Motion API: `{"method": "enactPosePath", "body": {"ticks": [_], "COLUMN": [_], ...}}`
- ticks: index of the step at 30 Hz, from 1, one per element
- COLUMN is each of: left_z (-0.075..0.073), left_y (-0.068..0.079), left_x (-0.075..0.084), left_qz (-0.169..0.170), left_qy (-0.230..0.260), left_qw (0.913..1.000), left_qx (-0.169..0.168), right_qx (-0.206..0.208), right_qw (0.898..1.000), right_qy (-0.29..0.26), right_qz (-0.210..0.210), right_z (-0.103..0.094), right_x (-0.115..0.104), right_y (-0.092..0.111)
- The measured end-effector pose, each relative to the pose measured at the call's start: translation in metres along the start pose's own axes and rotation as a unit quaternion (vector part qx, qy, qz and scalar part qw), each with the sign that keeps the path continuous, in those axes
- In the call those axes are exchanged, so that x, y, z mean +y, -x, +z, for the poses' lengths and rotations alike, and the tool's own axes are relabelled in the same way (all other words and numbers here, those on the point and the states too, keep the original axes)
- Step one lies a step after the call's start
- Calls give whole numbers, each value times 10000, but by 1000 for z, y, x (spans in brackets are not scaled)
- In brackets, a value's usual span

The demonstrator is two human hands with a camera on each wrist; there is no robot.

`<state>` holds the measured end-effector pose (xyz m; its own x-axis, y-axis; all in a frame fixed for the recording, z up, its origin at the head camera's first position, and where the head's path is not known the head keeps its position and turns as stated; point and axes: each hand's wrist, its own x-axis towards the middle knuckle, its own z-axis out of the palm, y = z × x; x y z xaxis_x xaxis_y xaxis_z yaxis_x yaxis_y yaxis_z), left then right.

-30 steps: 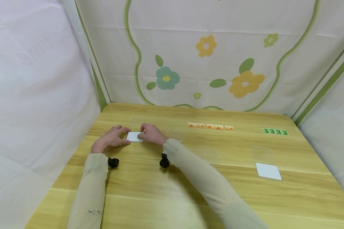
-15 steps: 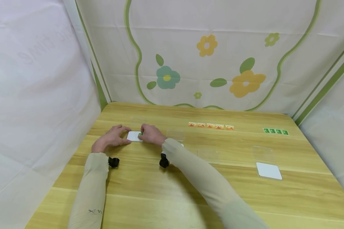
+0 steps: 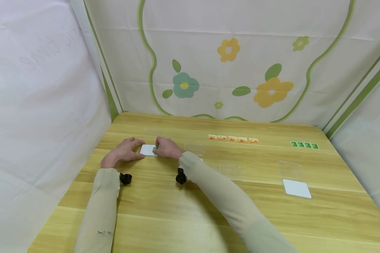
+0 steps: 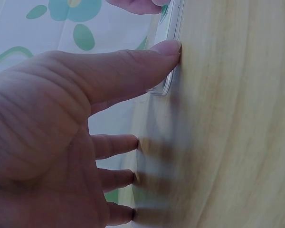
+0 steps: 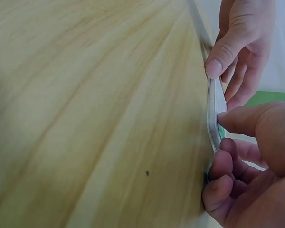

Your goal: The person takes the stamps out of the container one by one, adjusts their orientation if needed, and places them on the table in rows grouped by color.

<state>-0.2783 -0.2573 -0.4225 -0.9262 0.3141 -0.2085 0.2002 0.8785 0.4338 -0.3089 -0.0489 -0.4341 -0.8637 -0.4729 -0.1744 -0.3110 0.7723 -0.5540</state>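
A white card with rounded corners (image 3: 146, 150) lies flat on the wooden table at the far left, a clear layer showing along its edge in the wrist views. My left hand (image 3: 122, 154) holds it by its opposite long edges, between thumb and forefinger; the other fingertips touch the table in the left wrist view. At the card's right end my right hand (image 3: 168, 147) pinches a small green sticker (image 3: 154, 150) against the white face. In the right wrist view its thumb (image 5: 235, 119) presses on the card and the other fingers are curled. The hand covers most of the sticker.
Orange stickers (image 3: 232, 138) lie in a row at the back, and green ones (image 3: 304, 144) farther right. Clear plates (image 3: 290, 169) are spread over the table. Another white card (image 3: 297, 188) lies at right; a white edge (image 3: 202, 160) peeks out behind the right sleeve.
Slightly more of the green sticker shows beside the right fingertips than a second ago. Both hands have otherwise stayed in place on the white card.
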Motion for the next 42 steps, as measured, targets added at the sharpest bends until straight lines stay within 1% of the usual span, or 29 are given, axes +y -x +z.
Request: {"method": "enactPosePath", "body": {"ticks": [4, 15, 22, 28, 35, 42], "left_z": [0, -1, -1, -2, -2, -2], "left_y": [0, 1, 2, -1, -1, 0], "left_x": [0, 1, 0, -1, -1, 0], "left_qz": [-21, -10, 8, 19, 34, 6], "left_qy": [-23, -109, -116, -83, -81, -89], "left_qw": [10000, 9999, 9999, 10000, 9999, 9999], "left_qx": [6, 2, -1, -43, -52, -61], "right_qx": [-81, -111, -212, -252, -281, -259], "right_qw": [9999, 9998, 9995, 9994, 9990, 9992], "right_qy": [-90, -173, -214, -200, -155, -97], "right_qz": [7, -8, 87, 132, 305, 277], "right_z": [-2, -4, -7, -10, -10, -11], "right_x": [0, 0, 3, 8, 7, 8], "right_y": [0, 3, 7, 9, 10, 10]}}
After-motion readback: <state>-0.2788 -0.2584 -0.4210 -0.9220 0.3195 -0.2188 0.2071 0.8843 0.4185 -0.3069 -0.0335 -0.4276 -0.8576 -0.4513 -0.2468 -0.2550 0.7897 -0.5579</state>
